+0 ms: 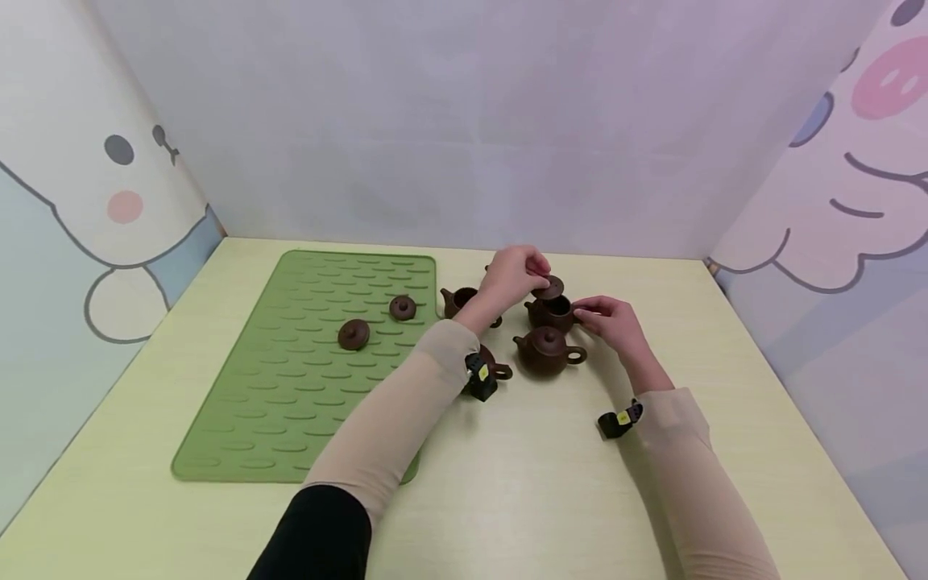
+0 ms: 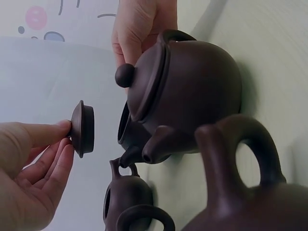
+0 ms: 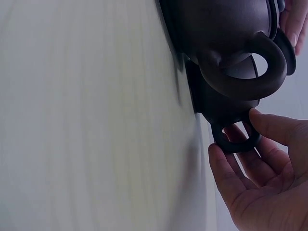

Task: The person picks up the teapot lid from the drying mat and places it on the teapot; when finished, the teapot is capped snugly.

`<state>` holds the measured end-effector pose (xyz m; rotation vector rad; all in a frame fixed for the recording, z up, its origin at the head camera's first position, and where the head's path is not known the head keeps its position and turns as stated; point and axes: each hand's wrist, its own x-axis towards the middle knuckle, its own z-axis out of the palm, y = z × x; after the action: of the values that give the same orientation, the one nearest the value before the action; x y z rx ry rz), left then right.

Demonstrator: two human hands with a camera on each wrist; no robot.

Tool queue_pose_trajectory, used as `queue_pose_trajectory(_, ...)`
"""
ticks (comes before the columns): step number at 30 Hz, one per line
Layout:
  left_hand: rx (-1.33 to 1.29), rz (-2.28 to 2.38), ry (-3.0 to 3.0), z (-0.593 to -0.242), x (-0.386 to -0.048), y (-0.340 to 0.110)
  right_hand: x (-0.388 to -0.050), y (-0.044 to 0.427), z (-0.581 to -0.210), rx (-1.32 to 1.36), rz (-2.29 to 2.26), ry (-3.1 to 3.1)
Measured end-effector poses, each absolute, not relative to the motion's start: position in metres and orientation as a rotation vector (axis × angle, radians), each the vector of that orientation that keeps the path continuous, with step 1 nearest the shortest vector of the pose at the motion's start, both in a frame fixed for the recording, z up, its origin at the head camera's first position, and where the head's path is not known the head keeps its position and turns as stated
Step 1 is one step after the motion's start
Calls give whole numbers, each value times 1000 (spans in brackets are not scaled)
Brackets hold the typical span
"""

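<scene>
While left hand pinches a smooth lid — flanged disc | right hand grips bulbous teapot — by ring handle

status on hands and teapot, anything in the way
Left hand pinching lid, above open teapot. Right hand holding that pot's handle. Lidded teapot close by, not between lid and pot.

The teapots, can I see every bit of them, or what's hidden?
Head view: most of the front-left teapot, behind the left sleeve and wrist camera.
Left wrist view: part of that same teapot, cut off by the bottom edge.
Right wrist view: part of the lidded teapot, cut off by the top edge.
Head view: the lidded teapot's inside, covered by its lid.
</scene>
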<state>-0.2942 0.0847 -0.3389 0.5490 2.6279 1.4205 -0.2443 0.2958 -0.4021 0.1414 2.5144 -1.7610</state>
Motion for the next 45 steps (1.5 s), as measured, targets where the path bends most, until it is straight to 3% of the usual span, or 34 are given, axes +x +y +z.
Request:
queue_pose_trajectory(28,569,1085,2771,-353,-295,116,-246,295,-402,186,-1754,2521)
queue_pose_trajectory(45,604,915,2827,-351,-287,113,-245,295,-402,201,-1700,2550)
